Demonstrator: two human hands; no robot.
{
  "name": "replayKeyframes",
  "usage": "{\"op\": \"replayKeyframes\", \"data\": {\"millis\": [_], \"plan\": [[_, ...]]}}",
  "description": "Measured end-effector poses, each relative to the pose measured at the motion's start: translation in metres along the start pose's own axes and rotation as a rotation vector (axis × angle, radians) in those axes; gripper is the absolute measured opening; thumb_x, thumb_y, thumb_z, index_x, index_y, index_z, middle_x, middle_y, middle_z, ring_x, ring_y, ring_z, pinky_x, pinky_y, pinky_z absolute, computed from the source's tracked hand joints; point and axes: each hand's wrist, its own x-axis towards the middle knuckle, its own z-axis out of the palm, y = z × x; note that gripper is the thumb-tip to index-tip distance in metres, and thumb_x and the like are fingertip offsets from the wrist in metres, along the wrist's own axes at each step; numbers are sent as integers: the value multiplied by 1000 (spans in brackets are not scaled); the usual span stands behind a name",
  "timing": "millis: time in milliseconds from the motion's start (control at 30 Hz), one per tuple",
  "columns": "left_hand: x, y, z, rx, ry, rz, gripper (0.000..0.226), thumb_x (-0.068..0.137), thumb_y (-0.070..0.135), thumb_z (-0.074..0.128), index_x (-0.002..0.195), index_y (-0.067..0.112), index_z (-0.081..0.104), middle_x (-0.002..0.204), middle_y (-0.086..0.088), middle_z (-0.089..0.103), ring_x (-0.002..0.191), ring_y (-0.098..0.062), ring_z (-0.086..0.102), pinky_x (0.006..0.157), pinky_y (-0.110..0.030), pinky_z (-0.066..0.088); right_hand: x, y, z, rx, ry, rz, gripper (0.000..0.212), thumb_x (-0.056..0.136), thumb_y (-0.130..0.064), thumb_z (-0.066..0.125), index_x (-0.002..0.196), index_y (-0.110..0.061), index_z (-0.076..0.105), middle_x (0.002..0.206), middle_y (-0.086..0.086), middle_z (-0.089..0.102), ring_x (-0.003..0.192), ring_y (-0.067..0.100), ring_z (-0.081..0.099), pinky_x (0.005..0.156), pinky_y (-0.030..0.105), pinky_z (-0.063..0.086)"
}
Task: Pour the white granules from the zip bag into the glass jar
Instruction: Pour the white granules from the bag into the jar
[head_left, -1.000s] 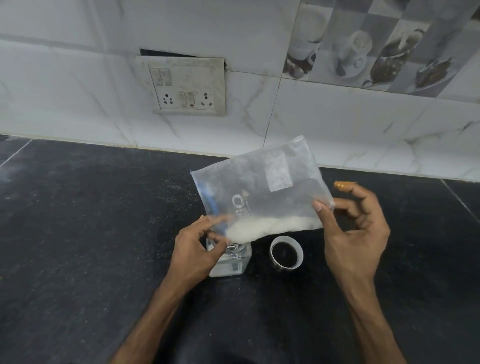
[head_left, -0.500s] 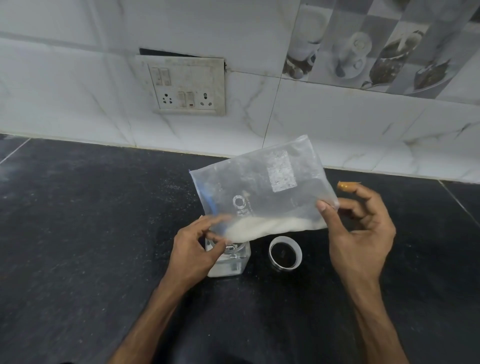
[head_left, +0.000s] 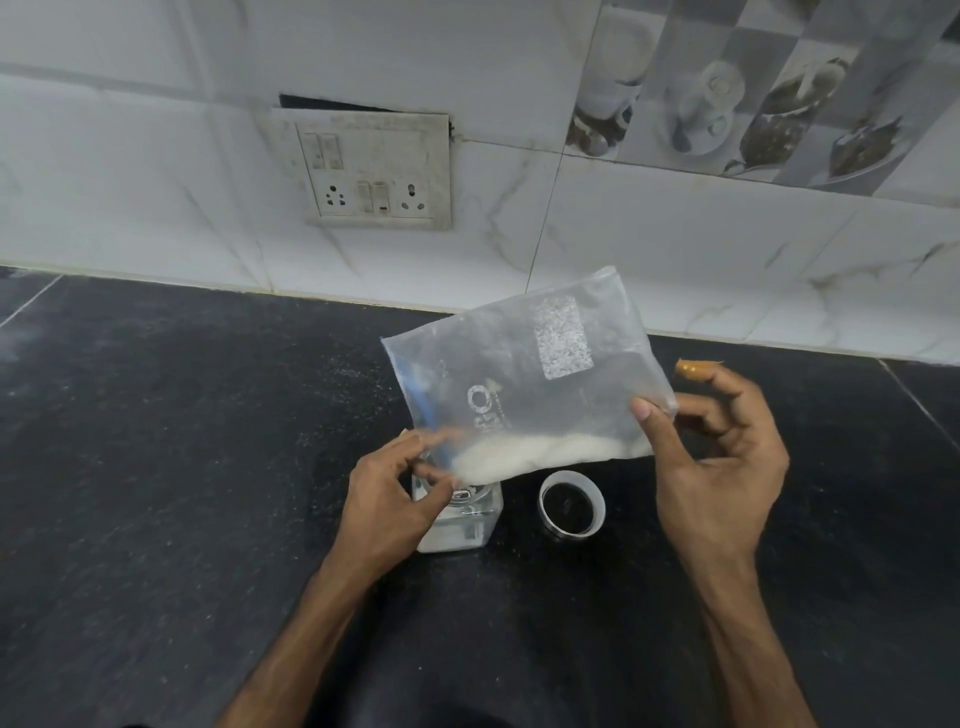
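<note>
A clear zip bag (head_left: 524, 379) hangs tilted over the black counter, its open zip edge pointing down-left. White granules (head_left: 524, 452) lie along its lower edge. My left hand (head_left: 387, 499) pinches the bag's lower-left corner right above the mouth of the square glass jar (head_left: 462, 525). My right hand (head_left: 711, 467) pinches the bag's right corner between thumb and fingers and holds it higher. The jar stands on the counter, partly hidden by my left hand and the bag.
The jar's round lid (head_left: 571, 503) lies open side up just right of the jar. A tiled wall with a switch and socket plate (head_left: 371, 169) rises behind the black stone counter (head_left: 156, 467). Loose white grains speckle the counter left of the jar.
My right hand has lifted the bag's right corner slightly higher and further right, tilting the bag more. The granules have slid toward the lower-left corner over the jar.
</note>
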Motion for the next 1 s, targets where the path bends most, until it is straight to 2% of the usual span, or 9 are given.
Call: {"op": "replayKeyframes", "data": {"millis": [100,167,267,400,567,700,800,900,1000], "plan": [[0,-1,-1,9,-8,2,58,77,4,82,118,43,67,113,30,68,75,-5,73,101,-58,50,0,0,1,-2,6,-5,43,78,-5,81,114,-15,61,85,-2,75,86,9,73,94,55,53],[0,-2,0,8,-10,1,55,77,5,82,119,38,68,115,29,68,76,-5,74,102,-60,49,0,-2,2,-7,13,-7,43,78,-5,82,115,-14,61,86,-10,75,86,8,73,95,56,52],[1,0,0,8,16,-8,60,75,7,81,117,48,66,108,28,70,75,-2,72,98,-59,51,-2,-3,3,-29,-22,-8,41,79,-4,81,113,-13,61,92,-25,73,85,5,72,93,55,54],[0,1,0,4,-11,-11,53,77,8,81,121,35,68,111,26,70,76,-4,73,103,-60,48,0,-2,2,-37,0,-27,41,79,-7,81,114,-15,61,91,-20,74,88,7,73,95,54,53],[0,3,0,18,-11,-8,57,77,2,82,118,39,68,113,27,69,74,-5,73,102,-58,49,3,-1,0,-38,-6,-22,41,78,-7,82,113,-15,62,92,-19,74,88,8,73,95,53,53],[-1,4,-1,26,23,-9,66,75,-4,81,114,47,64,113,27,70,76,-5,71,90,-49,58,0,-4,4,-43,-42,-28,36,79,-5,80,109,-11,63,96,-28,71,86,3,72,88,45,58],[-1,6,0,16,3,10,64,77,-2,81,113,49,67,118,15,71,77,-5,74,91,-47,58,2,-1,-1,-47,-3,-18,40,78,-7,81,112,-14,62,89,-14,74,87,7,73,93,53,54],[0,6,-1,18,10,3,65,77,3,80,113,55,65,113,20,72,75,-5,74,92,-47,57,1,-2,-1,-53,-24,0,38,78,-7,80,111,-13,63,91,-16,74,86,6,73,91,49,56],[0,3,-1,15,-9,12,59,77,3,81,115,45,68,116,22,70,75,-6,75,98,-52,54,2,-2,-2,-40,1,-5,40,77,-7,82,112,-13,63,95,-6,75,86,8,73,93,52,54]]}}
